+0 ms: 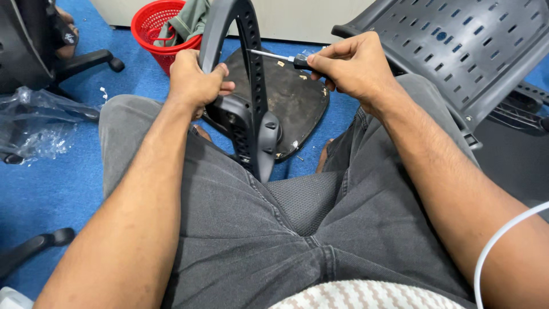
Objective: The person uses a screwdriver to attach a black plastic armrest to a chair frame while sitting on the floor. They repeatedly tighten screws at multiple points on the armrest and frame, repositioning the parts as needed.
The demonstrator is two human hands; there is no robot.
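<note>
Head view: left hand [194,80] clamped on armrest frame [251,86]; right hand [354,66] gripping screwdriver [280,57], tip at frame.

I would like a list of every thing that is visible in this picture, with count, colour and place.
armrest: one, black plastic loop, upright between the knees
screwdriver: one, silver shaft with dark handle, tip against the armrest
seat base: one, dark board, on the floor behind the armrest
chair back: one, grey with slots, upper right
basket: one, red, top centre-left, with grey-green cloth in it
plastic wrap: one, clear, left on the carpet
chair legs: black, upper left; another lower left
carpet: blue, under everything
cable: one, white, lower right
trousers: grey, on the person's legs
left hand: grips the armrest
right hand: holds the screwdriver
</note>
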